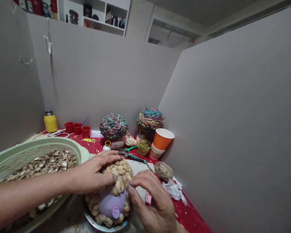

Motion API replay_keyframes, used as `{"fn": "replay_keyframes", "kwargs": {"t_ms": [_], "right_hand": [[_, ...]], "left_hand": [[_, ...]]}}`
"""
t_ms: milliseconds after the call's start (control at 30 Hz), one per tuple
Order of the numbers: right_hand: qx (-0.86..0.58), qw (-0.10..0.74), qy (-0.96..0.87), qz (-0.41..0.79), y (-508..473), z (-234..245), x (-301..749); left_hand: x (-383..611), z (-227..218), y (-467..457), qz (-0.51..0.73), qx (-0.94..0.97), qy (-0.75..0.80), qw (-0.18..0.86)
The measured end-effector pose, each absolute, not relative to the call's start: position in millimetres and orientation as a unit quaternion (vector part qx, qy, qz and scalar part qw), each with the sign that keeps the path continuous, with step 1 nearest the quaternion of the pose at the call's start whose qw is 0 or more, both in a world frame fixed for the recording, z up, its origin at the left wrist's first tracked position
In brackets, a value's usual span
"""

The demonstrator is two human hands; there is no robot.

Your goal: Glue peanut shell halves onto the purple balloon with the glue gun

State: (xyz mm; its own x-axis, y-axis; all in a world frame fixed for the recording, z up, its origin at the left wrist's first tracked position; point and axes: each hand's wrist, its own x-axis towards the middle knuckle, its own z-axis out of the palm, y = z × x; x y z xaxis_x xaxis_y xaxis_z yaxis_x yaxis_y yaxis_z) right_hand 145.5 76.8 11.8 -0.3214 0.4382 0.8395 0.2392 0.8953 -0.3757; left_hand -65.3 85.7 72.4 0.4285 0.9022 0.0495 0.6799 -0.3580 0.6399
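A purple balloon with its knot facing me sits in a shallow metal bowl. Tan, rounded shell pieces, like halved nut shells, cover it except for a bare patch around the knot. My left hand grips the top, fingers over the far side and thumb pressed on the shells. At the right side of the balloon, my right hand has thumb and forefinger closed together against the shells; whatever they hold is too small to make out. A green colander of loose shells stands left, beneath my left forearm.
Behind are two multicoloured domes, green-handled pliers, a small greenish cup, orange paper cups, and a twine coil. Red cups and a yellow jar stand back left. Grey panels enclose the table.
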Motion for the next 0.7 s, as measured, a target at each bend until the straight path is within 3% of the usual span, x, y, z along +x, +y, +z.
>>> {"fn": "replay_keyframes", "kwargs": {"t_ms": [100,367,533,700], "right_hand": [[-0.182,0.531,-0.825,0.067,72.6,14.6,147.0],[-0.117,0.471,-0.864,-0.134,74.5,17.7,149.5],[-0.119,0.47,-0.865,-0.127,76.2,16.1,148.8],[-0.108,0.48,-0.866,-0.093,75.8,14.4,149.8]], "left_hand": [[-65.0,72.6,85.7,0.195,0.8,0.496,0.275],[-64.5,72.4,86.0,0.194,0.803,0.493,0.273],[-68.7,64.2,89.6,0.226,0.808,0.473,0.269],[-69.6,67.8,88.8,0.178,0.817,0.481,0.265]]}}
